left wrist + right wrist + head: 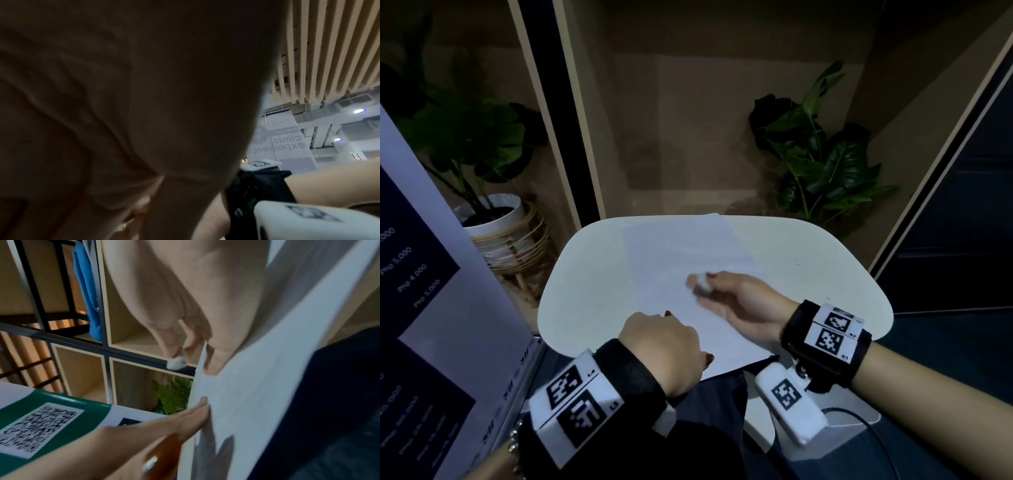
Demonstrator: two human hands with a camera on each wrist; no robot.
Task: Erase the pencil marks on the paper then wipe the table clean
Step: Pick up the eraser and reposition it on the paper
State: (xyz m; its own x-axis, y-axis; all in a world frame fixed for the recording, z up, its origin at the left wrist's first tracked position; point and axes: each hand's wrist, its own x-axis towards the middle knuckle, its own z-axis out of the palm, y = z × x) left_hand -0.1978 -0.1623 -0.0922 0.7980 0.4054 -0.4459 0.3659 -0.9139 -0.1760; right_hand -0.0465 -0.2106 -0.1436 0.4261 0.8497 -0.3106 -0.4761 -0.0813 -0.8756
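A white sheet of paper lies on the small white table; any pencil marks on it are too faint to make out. My right hand pinches a small white eraser over the middle of the sheet, blurred by motion. In the right wrist view the eraser sticks out from the fingertips just off the paper. My left hand rests on the sheet's near left part. Its straight fingers press flat on the paper. The left wrist view is mostly filled by the dark palm.
A few dark specks lie on the table right of the paper. A potted plant stands at the left and a leafy plant behind the table. A printed banner is close on my left. Wooden shelves show beyond.
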